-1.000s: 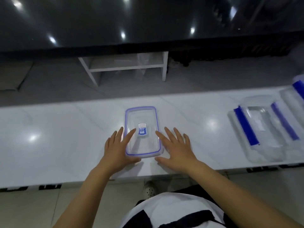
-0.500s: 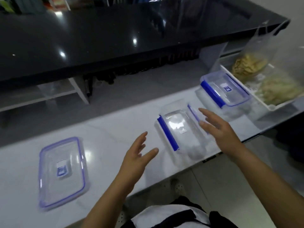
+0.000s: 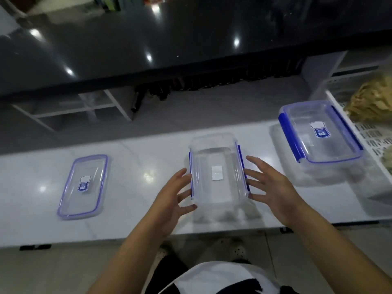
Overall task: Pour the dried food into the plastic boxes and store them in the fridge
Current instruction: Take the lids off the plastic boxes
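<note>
An open clear plastic box with blue side clips (image 3: 218, 172) sits mid-way on the white glossy table (image 3: 137, 172), flanked by the left hand (image 3: 169, 200) and right hand (image 3: 273, 192), fingers spread wide at its sides, with a blue-rimmed clear lid (image 3: 83, 186) lying left and a lidded clear box (image 3: 318, 132) right.

White marble counter (image 3: 135, 183) near; black glossy top (image 3: 148, 39) far; white shelf frame (image 3: 84, 109) below, far left.
</note>
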{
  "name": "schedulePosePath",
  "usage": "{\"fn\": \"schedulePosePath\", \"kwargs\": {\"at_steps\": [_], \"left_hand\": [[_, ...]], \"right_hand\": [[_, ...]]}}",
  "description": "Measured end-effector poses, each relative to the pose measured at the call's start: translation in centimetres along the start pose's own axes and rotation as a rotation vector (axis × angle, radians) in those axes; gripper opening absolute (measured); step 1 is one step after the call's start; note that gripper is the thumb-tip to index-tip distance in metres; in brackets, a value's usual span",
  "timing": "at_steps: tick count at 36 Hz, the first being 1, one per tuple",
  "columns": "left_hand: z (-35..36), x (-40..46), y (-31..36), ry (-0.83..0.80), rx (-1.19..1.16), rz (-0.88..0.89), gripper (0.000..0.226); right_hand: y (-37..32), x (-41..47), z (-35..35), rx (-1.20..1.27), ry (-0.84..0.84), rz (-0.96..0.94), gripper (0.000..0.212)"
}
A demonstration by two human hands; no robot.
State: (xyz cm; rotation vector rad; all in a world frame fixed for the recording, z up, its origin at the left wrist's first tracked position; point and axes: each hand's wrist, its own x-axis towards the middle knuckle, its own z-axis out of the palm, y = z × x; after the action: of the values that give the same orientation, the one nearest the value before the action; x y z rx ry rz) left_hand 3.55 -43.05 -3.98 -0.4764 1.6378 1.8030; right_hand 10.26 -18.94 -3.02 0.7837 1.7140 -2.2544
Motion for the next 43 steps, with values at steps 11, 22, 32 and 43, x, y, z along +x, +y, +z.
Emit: {"fn": "schedulePosePath", "kwargs": {"at_steps": [11, 22, 32, 43], "left_hand": [[-5.2, 0.6, 2.8, 0.159, -0.082, 0.091, 0.049], [-5.7, 1.2, 3.6, 0.235, 0.06, 0.128, 0.043], [3.3, 0.0, 1.4, 0.194, 0.694, 0.661, 0.063], [16.1, 4.1, -3.6, -0.258, 0.609, 0.299, 0.074]], "right_hand": [[-0.8, 4.2, 6.8, -0.013, -0.175, -0.005, 0.016], [-1.0, 4.6, 7.1, -0.136, -0.227, -0.056, 0.053], [-4.5, 2.4, -10.7, -1.271, 0.521, -0.431, 0.07], [2.1, 3.8, -14.8, -1.578, 0.499, -0.239, 0.092]]}}
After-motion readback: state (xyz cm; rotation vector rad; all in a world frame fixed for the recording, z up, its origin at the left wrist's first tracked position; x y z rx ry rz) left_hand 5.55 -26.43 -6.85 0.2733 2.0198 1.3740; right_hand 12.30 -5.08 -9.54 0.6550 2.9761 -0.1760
